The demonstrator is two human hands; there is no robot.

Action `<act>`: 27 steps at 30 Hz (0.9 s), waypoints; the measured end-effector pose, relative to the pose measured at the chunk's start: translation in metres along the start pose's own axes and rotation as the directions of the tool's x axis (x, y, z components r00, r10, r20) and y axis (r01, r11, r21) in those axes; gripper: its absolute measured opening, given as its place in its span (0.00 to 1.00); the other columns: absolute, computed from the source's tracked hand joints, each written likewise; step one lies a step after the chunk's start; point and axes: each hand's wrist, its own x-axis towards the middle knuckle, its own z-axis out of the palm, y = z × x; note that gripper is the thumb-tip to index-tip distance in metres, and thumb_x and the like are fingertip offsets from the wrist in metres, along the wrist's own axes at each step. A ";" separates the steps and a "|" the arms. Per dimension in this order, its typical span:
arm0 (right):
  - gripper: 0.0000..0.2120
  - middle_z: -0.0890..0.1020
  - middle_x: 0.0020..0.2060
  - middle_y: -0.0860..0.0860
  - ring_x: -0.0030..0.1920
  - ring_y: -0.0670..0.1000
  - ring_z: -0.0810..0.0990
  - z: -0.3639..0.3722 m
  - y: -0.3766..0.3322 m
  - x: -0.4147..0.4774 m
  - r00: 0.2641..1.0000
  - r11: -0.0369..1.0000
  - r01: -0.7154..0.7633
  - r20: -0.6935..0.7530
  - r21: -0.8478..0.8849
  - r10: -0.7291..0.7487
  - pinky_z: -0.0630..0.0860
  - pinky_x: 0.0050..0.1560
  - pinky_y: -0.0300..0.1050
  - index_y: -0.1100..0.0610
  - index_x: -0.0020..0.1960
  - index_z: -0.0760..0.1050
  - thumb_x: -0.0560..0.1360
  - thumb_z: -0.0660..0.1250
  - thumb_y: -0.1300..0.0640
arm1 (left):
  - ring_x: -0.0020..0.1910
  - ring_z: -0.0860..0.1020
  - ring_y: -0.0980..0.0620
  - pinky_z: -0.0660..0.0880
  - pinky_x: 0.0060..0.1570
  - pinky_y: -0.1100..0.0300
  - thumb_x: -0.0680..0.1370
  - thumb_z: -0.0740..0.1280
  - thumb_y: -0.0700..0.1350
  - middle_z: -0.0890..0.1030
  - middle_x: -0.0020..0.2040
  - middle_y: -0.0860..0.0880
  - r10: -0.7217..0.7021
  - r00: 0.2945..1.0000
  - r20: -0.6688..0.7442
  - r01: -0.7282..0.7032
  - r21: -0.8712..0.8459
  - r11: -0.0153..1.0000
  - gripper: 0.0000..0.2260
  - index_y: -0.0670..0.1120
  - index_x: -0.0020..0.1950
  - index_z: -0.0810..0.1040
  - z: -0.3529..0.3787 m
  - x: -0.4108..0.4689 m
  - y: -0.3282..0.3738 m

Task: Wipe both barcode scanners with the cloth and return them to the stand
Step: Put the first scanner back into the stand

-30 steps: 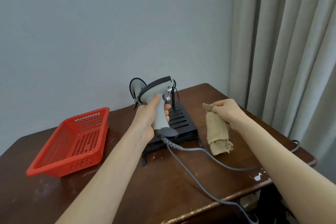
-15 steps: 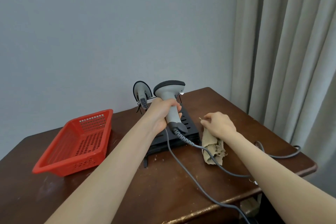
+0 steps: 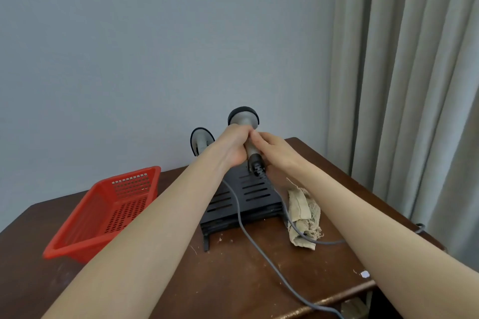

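- table [image 3: 233,280]: basket [image 3: 103,212] left, stand [image 3: 243,199] middle
- cloth [image 3: 302,215] lies right of stand, loose
- left hand [image 3: 233,147] wraps scanner [image 3: 243,122] handle, upright above stand
- right hand [image 3: 274,149] fingers curled on same handle
- second scanner [image 3: 201,138] behind, on stand

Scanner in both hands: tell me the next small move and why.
Probably lower the held scanner onto the black stand. The left hand and right hand both grip its handle above the stand, the cloth lies on the table, and the other scanner already sits there.
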 end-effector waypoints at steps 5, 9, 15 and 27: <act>0.15 0.80 0.36 0.56 0.37 0.54 0.78 -0.003 -0.013 0.018 0.998 0.997 -0.044 -0.054 -0.056 0.041 0.72 0.39 0.47 0.59 0.38 0.73 0.75 0.62 0.48 | 0.53 0.76 0.44 0.74 0.50 0.52 0.78 0.57 0.37 0.73 0.57 0.39 -0.017 0.999 0.027 0.018 -0.017 1.000 0.16 0.36 0.65 0.66 0.006 0.004 0.012; 0.16 0.84 0.39 0.59 0.41 0.58 0.83 -0.008 -0.013 0.035 0.978 0.994 -0.094 -0.194 -0.057 0.082 0.80 0.47 0.53 0.64 0.42 0.78 0.70 0.61 0.51 | 0.34 0.72 0.48 0.70 0.34 0.56 0.76 0.56 0.38 0.74 0.42 0.42 0.038 0.997 0.070 -0.043 0.082 0.996 0.09 0.39 0.52 0.72 0.006 0.004 0.018; 0.17 0.84 0.30 0.57 0.43 0.60 0.83 -0.018 -0.013 0.050 0.951 0.984 -0.157 -0.255 0.082 0.173 0.78 0.52 0.58 0.61 0.41 0.73 0.66 0.60 0.46 | 0.45 0.80 0.49 0.74 0.54 0.54 0.77 0.58 0.39 0.82 0.41 0.47 0.299 0.946 -0.121 -0.250 0.314 0.916 0.11 0.43 0.43 0.81 -0.017 0.032 0.006; 0.14 0.68 0.28 0.49 0.29 0.51 0.65 -0.006 -0.004 0.063 0.942 0.982 -0.163 -0.310 -0.100 0.125 0.60 0.31 0.44 0.56 0.31 0.61 0.72 0.60 0.51 | 0.66 0.68 0.43 0.73 0.58 0.50 0.73 0.72 0.44 0.69 0.66 0.40 0.393 0.900 -0.190 -0.057 0.841 0.537 0.28 0.37 0.66 0.63 -0.012 0.101 -0.075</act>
